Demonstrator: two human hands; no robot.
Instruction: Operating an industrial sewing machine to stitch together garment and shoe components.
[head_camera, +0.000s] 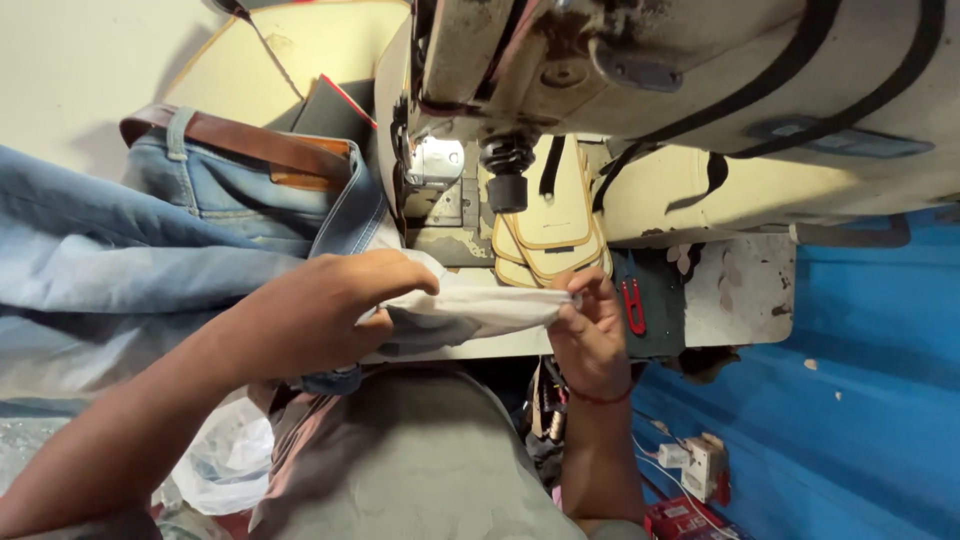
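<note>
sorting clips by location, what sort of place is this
Probably a small tailoring or garment repair workshop. A worn cream industrial sewing machine fills the table, blue denim jeans with a brown leather belt lie beside it, and the left hand and right hand stretch a white cloth piece before it.

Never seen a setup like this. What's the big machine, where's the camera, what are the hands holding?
There is one picture, from a camera on the person's head, looking down at their own hands. The big cream machine across the top is an industrial sewing machine; its needle area sits above the worktable. The left hand and right hand stretch a piece of pale cloth between them, the fingers pinching each end. Blue jeans with a brown belt lie to the left. Flat cream sole-shaped pieces and red snips rest by the machine.
</note>
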